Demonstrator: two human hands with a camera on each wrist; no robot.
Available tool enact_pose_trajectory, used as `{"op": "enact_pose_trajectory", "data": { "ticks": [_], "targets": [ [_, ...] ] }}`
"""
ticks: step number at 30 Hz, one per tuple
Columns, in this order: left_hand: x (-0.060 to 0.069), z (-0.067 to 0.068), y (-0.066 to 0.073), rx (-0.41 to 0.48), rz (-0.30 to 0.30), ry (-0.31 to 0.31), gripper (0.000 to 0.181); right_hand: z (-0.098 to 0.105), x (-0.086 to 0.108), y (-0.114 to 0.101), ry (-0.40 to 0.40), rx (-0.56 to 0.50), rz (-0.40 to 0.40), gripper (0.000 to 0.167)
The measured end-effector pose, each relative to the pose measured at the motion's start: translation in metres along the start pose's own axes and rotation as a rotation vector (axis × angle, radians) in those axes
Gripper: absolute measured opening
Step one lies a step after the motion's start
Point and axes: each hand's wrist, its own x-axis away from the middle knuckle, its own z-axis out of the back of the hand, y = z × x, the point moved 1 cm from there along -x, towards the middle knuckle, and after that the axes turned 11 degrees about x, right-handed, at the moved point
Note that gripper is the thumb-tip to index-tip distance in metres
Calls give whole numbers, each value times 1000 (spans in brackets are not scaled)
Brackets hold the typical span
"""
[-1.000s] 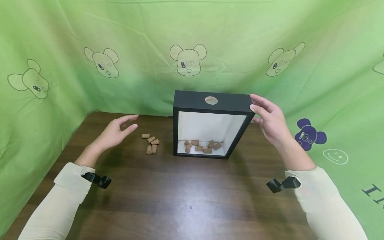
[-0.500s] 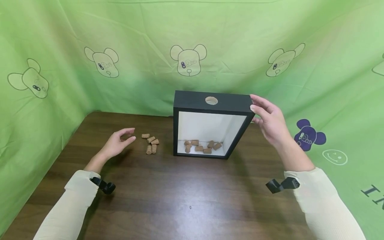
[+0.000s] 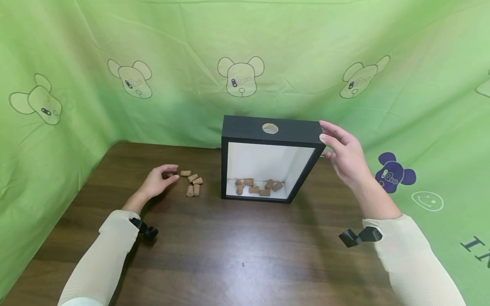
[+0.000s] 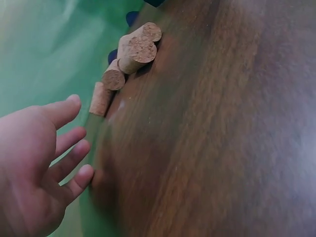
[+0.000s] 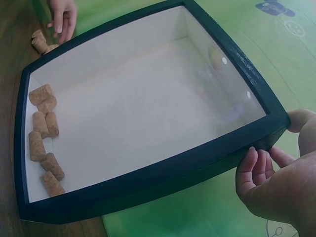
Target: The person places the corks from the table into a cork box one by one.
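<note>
A black-framed box (image 3: 273, 131) with a clear front, a white inside and a round hole (image 3: 270, 128) in its top stands upright on the table. Several corks (image 5: 36, 146) lie on its floor. My right hand (image 3: 346, 159) grips the box's upper right corner, thumb at the front edge and fingers on the side and behind. Left of the box, several loose corks (image 3: 193, 180) lie in a small group. Close beside them is my left hand (image 3: 157, 182), fingers spread from the thumb and holding nothing. In the left wrist view a small gap separates the hand from the nearest cork (image 4: 100, 98).
The brown wooden table (image 3: 214, 250) extends in front of the box. A green cloth (image 3: 183, 63) with bear-head drawings hangs behind and on both sides. Black wrist cameras sit on both cream sleeves (image 3: 111, 246).
My left hand has come down and moved right, closer to the loose corks. The right hand and the box have stayed in place.
</note>
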Motion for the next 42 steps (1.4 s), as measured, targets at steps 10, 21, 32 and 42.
{"op": "enact_pose_trajectory", "data": {
  "ticks": [10,21,32,42],
  "targets": [
    [-14,-10,-2,-33,7,-16,37,-1,0,0,-2,-3,5,33],
    [-22,-17,2,-57,59,-55,34,0,0,0,3,22,0,39],
    [-23,-22,3,-106,56,-51,30,-1,0,0,4,15,12,35],
    [-23,-23,0,-111,24,-29,28,-2,-1,1,3,9,15,34]
  ]
}}
